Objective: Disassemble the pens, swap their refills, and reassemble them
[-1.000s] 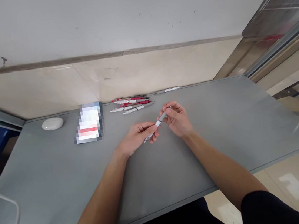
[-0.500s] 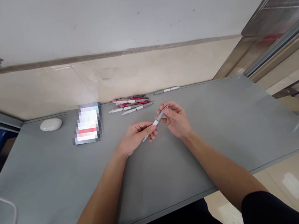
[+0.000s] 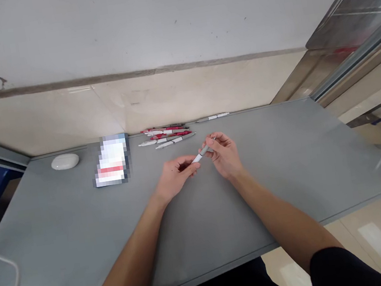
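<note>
A white pen with a grey grip (image 3: 198, 157) is held slantwise above the grey table, its tip end up and to the right. My left hand (image 3: 177, 176) is closed on the white barrel, and its fingers cover the lower end. Around the grey grip near the tip, my right hand (image 3: 225, 154) pinches with thumb and fingers. Behind the hands lies a loose pile of red and white pens (image 3: 168, 136). One more white pen (image 3: 213, 117) rests apart to its right, by the wall.
A phone-like slab with a blurred-out screen (image 3: 110, 160) lies left of the pens. Beside it is a white rounded object (image 3: 65, 161), perhaps a mouse. A white cable (image 3: 16, 283) hangs at the lower left. The tiled wall (image 3: 183, 96) borders the table's back edge.
My left hand's fingers have shifted on the barrel and now cover the pen's lower end, which showed before. My right hand stays at the grip. The whole view has tilted slightly.
</note>
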`<move>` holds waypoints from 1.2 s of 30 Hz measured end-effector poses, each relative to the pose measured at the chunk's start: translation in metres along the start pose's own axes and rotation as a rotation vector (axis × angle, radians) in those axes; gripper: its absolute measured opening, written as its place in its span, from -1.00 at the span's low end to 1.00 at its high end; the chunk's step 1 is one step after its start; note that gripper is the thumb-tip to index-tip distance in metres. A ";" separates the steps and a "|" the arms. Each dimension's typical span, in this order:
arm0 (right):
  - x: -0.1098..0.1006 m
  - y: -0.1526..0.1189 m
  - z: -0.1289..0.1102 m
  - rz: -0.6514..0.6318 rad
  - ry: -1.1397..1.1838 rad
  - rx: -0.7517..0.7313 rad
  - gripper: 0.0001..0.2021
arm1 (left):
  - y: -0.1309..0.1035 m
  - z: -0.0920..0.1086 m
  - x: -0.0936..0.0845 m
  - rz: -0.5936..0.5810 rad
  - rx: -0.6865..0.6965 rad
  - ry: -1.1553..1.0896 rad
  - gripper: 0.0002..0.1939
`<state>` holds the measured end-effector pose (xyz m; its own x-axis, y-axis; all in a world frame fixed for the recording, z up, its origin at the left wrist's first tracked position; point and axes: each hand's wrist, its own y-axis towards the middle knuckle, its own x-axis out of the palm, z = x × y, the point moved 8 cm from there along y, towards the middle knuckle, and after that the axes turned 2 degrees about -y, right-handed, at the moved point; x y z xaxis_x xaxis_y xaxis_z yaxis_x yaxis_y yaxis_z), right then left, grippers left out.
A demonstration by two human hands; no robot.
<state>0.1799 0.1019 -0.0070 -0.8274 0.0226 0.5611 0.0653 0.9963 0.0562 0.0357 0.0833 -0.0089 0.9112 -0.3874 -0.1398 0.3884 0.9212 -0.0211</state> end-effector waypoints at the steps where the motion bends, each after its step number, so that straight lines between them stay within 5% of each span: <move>1: 0.000 0.000 0.000 0.008 -0.006 0.005 -0.85 | 0.000 -0.001 0.000 0.006 -0.002 0.003 -0.69; 14: 0.008 -0.005 -0.001 -0.141 -0.007 0.059 -0.86 | -0.010 0.005 0.017 -0.298 -0.136 -0.226 -0.68; 25: 0.000 -0.001 -0.003 0.033 -0.078 0.017 -0.79 | -0.001 0.000 -0.001 0.023 -0.002 0.031 -0.72; 36: 0.006 -0.005 -0.003 -0.072 -0.045 0.039 -0.83 | -0.006 0.003 0.012 -0.260 -0.101 -0.223 -0.73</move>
<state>0.1767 0.0971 -0.0014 -0.8533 -0.0468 0.5193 -0.0165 0.9979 0.0628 0.0446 0.0729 -0.0074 0.7956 -0.5970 0.1027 0.6058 0.7854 -0.1272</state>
